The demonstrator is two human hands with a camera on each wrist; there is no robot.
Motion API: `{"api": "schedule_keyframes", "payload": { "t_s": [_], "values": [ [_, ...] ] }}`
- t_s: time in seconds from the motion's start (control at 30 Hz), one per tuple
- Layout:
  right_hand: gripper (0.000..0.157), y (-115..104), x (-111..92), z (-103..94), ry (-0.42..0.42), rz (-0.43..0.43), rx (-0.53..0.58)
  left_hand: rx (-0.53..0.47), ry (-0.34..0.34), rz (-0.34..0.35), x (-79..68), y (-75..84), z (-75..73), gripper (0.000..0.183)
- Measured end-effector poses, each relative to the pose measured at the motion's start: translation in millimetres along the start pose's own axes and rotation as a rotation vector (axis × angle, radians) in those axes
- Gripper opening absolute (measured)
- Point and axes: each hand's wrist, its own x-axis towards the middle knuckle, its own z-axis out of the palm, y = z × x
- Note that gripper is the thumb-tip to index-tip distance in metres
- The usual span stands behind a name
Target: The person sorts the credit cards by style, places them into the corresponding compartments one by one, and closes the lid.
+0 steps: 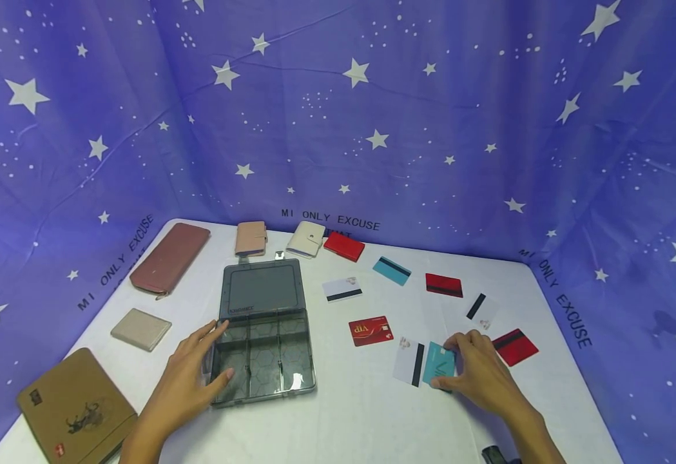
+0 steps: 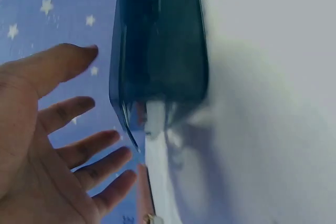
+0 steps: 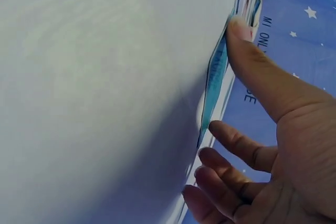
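My right hand [image 1: 479, 374] has its thumb and index finger at opposite ends of a teal card [image 1: 438, 362], pinching it on the white table. In the right wrist view the teal card [image 3: 214, 85] lies between thumb and index fingertip, the other fingers curled loosely below. My left hand [image 1: 183, 377] hovers with spread fingers at the left side of a dark translucent box [image 1: 265, 401], whose lid is raised back. The left wrist view has that hand [image 2: 68, 145] apart from the box [image 2: 163, 40]. Beside the teal card lies a white card [image 1: 407, 361] with a black stripe.
Other cards, such as a red VIP card [image 1: 370, 330], a blue card [image 1: 392, 270] and a red striped card [image 1: 515, 347], are spread rightward. Card holders [image 1: 305, 239] line the back edge. A long wallet [image 1: 171, 258], a beige holder [image 1: 141, 329] and a brown notebook [image 1: 77, 409] lie left.
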Motion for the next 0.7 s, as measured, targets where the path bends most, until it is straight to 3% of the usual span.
{"api": "schedule_keyframes", "payload": {
  "t_s": [0.13,0.37,0.5,0.7],
  "values": [
    [0.077,0,2,-0.7,-0.039,-0.007,0.055,-0.046,0.014,-0.006,-9.5,-7.5,0.0,0.08],
    [0.056,-12,3,-4.9,-0.172,-0.057,0.311,-0.097,-0.017,-0.034,-19.2,-14.4,2.7,0.072],
    [0.039,-27,1,-4.8,-0.21,-0.109,0.428,-0.112,-0.035,-0.056,-19.6,-15.9,2.9,0.071],
    [0.024,-66,4,-5.0,-0.251,-0.1,0.618,-0.11,-0.018,-0.027,-18.9,-16.8,2.0,0.072]
  ]
}}
